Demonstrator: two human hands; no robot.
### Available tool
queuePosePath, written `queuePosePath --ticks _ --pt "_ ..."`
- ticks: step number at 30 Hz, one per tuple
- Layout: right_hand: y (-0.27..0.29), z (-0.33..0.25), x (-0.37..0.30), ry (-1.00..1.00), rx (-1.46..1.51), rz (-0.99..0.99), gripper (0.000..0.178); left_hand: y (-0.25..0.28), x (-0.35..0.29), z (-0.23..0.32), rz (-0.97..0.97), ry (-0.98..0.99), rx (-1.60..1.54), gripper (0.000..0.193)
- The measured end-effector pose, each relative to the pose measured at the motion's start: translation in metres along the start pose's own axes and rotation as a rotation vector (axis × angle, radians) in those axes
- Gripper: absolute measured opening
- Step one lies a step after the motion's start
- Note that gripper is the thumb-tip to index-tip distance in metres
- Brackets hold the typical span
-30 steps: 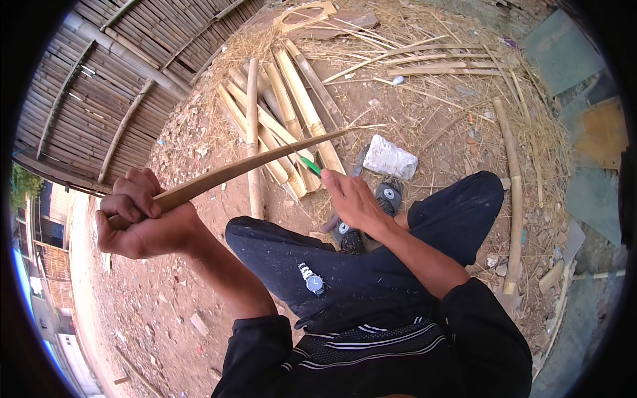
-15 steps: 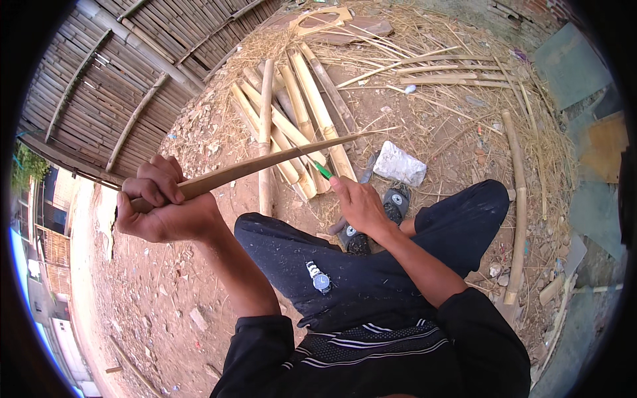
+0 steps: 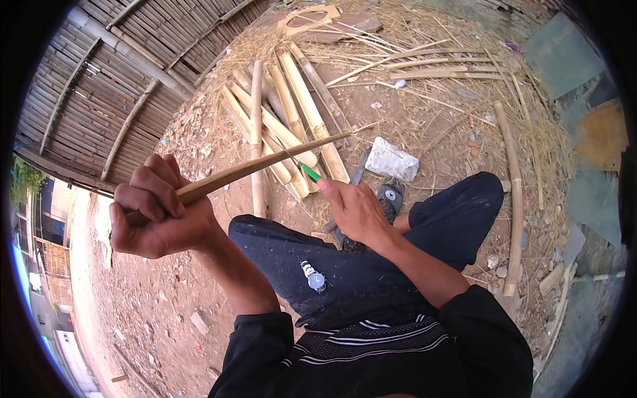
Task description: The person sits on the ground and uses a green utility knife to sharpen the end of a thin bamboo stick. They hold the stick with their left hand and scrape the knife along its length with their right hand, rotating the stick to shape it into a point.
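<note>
My left hand [image 3: 159, 209] is closed in a fist round the thick end of a long, pale bamboo strip [image 3: 249, 167]. The strip slants up to the right and thins to a frayed tip. A small green-handled knife [image 3: 310, 174] is in my right hand [image 3: 357, 211], whose fingers are wrapped round its handle. Its thin blade points up at the strip's underside near mid-length; whether it touches I cannot tell. Beyond the strip, split bamboo lengths [image 3: 302, 93] lie on the ground. A wristwatch [image 3: 312, 277] rests on my dark trousers.
A whitish block [image 3: 393, 159] lies past my sandalled feet, beside a large dark blade [image 3: 360, 166]. One bamboo pole [image 3: 509, 199] lies to the right of my knee. Thin strips [image 3: 451, 68] and straw cover the far ground. A bamboo wall [image 3: 119, 79] stands at the left.
The view has shifted slightly. My left hand and the strip have moved a little left and nearer to me, and my right hand with the knife has come slightly nearer too.
</note>
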State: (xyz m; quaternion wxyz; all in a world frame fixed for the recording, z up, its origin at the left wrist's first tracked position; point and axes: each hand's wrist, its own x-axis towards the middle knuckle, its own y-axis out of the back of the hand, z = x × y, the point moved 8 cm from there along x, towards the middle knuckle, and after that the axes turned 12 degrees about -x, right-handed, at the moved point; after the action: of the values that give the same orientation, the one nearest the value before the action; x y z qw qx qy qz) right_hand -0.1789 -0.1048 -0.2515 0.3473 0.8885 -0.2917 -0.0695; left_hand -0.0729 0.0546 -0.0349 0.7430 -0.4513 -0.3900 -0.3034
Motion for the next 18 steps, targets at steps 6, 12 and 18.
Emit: queuePosePath --ticks 6,12,18 --pt "-0.018 0.093 0.030 -0.262 -0.217 0.003 0.065 -0.010 0.000 -0.005 -0.079 0.010 -0.081 0.040" --pt "-0.003 0.017 0.011 0.052 0.125 0.018 0.055 -0.005 -0.006 0.001 -0.021 -0.001 -0.062 0.040" --pt "0.006 0.001 0.005 0.199 0.151 0.176 0.041 -0.002 -0.007 0.003 0.032 -0.009 -0.003 0.040"
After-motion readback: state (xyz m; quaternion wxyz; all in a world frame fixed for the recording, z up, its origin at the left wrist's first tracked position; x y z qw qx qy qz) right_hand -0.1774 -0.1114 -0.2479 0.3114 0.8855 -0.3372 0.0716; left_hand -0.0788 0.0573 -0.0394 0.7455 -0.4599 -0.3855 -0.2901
